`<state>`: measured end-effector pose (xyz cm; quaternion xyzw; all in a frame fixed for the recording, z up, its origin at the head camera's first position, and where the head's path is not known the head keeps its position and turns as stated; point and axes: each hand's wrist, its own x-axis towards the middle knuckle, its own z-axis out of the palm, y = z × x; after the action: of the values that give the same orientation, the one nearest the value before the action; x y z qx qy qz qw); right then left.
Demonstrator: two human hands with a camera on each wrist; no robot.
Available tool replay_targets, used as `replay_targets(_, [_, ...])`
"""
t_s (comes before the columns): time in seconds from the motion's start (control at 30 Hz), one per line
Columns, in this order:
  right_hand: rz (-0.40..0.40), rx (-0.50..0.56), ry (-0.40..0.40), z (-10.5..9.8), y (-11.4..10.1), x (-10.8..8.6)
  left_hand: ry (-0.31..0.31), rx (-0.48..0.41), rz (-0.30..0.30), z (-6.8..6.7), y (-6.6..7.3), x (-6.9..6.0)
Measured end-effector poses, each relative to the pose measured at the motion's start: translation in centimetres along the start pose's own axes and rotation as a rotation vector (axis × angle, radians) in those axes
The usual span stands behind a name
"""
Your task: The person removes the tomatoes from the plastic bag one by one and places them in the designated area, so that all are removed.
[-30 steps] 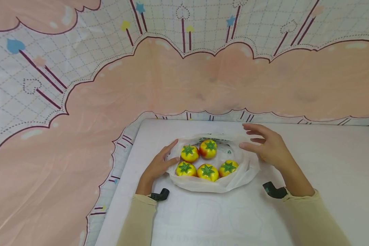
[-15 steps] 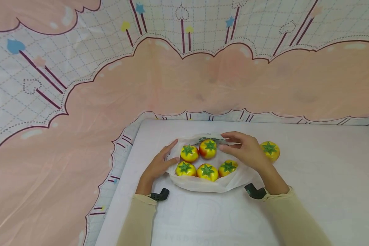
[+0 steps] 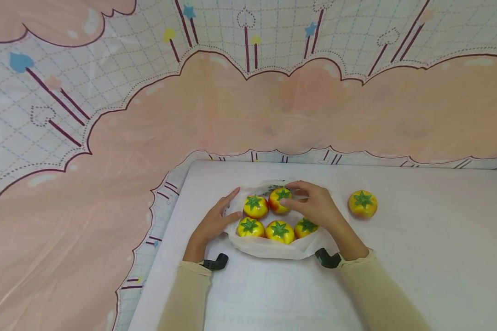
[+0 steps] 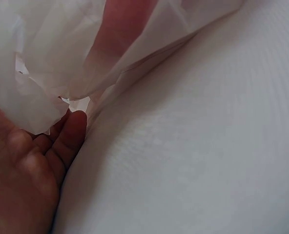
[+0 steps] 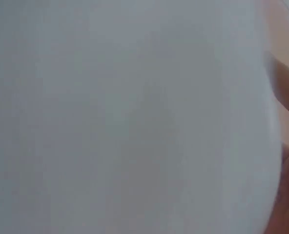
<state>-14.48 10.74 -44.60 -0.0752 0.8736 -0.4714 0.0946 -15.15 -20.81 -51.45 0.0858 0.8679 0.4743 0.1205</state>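
In the head view, a white plastic bag [image 3: 269, 248] lies with its mouth turned up. Several glossy yellow-and-red tomatoes with green star-shaped tops sit inside, among them a front-middle tomato [image 3: 280, 232]. My left hand [image 3: 211, 224] holds the bag's left rim; in the left wrist view, curled fingers [image 4: 69, 139] touch the bag and another finger shows through the plastic. Over the bag's right side is my right hand [image 3: 314, 204], its thumb and index finger spread beside the back tomato [image 3: 276, 202]. The right wrist view is mostly filled by blurred white plastic.
One more tomato [image 3: 362, 204] stands on the white table [image 3: 418, 230], to the right of the bag. A patterned cloth [image 3: 273, 115] with pink cloud shapes hangs behind the table and down its left side.
My right hand has moved left from beside the lone tomato, over the bag to the back tomato, leaving the lone one in full view. My left hand stays at the rim.
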Motion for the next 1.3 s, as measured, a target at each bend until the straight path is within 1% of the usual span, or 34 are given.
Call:
replay_targets(0.17, [-0.021, -0.023, -0.002, 0.7, -0.2, 0.3, 0.005, -0.018, 0.025, 0.1, -0.1, 0.0])
replay_targets(0.27, [-0.011, -0.039, -0.003, 1.0, 0.0, 0.5, 0.005, -0.022, 0.027, 0.2, -0.1, 0.0])
replay_targets(0.4, [0.01, -0.048, -0.012, 1.4, 0.3, 0.8, 0.007, -0.016, 0.017, 0.2, 0.0, 0.0])
replay_targets(0.63, [0.039, -0.049, -0.011, 1.9, 0.9, 1.4, 0.004, -0.013, 0.021, 0.1, -0.1, 0.1])
replay_targets(0.93, [0.09, -0.049, -0.019, 2.3, 1.3, 1.8, 0.01, -0.005, 0.001, 0.1, -0.2, 0.2])
replay_targets(1.1, [0.093, -0.077, -0.03, 2.5, 1.3, 1.8, 0.009, -0.013, -0.002, 0.1, -0.2, 0.1])
replay_targets(1.3, [0.077, -0.117, -0.035, 2.9, 1.5, 1.5, 0.003, -0.021, -0.012, 0.1, -0.2, 0.1])
